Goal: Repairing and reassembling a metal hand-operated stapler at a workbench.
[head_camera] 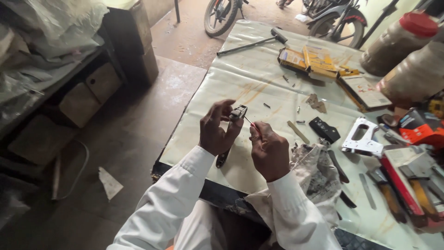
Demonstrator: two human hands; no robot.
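Left hand gripping one small metal tool above the table edge, right hand pinching one thin pin at it, one white staple gun, one hammer, two brown jars, covered table.

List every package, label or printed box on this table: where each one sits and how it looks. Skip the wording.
Yellow boxes: far side of the table, flat cardboard packs in a loose pile, yellow with dark edges.
Flat card pack: just right of them, pale printed face, dark rim.
Red-orange pack: right edge, boxy, with black.
Brown jars: far right corner, two plastic jars, one showing a red lid; any labels unclear.
No screens or signs.
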